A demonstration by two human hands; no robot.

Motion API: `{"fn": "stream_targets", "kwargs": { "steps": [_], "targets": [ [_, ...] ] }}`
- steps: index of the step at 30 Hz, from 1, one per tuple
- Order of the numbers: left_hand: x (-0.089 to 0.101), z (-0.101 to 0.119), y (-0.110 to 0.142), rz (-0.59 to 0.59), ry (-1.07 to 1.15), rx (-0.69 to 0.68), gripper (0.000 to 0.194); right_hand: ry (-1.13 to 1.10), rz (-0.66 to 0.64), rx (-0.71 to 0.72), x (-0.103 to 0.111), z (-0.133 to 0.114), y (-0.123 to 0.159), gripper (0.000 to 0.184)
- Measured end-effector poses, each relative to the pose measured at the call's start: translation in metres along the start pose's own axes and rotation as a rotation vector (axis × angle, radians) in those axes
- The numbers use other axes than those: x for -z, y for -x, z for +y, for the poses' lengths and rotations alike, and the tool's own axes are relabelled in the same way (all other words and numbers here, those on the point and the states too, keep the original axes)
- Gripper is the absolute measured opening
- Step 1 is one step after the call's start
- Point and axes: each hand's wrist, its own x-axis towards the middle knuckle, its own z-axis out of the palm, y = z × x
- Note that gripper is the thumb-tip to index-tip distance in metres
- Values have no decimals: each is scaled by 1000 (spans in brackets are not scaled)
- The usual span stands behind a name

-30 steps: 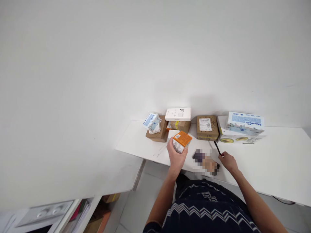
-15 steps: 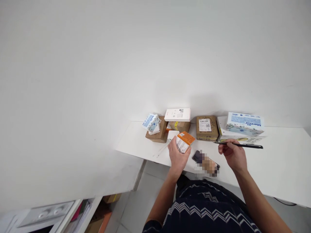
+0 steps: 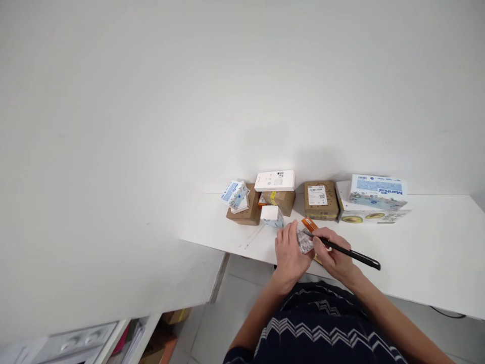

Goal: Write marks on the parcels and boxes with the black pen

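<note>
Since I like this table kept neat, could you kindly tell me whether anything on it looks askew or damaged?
The leftmost blue-and-white box looks askew: it sits tilted above a brown box, apparently jutting past that box's edge. I can make out no spill or damage.

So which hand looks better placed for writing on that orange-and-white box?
Probably the right hand: it holds the black pen, tip at or near the printed side of the orange-and-white box. The left hand is holding the box.
</note>
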Motion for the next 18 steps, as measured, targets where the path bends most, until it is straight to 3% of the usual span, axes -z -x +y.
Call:
{"fn": "stream_targets", "kwargs": {
  "steps": [6, 18],
  "targets": [
    [2, 1, 5, 32, -441, -165, 62, 242, -50, 197, -5, 6, -1, 9],
    [5, 2, 4, 36, -514, -179, 60, 292, -63, 193, -9, 10, 0, 8]
  ]
}}
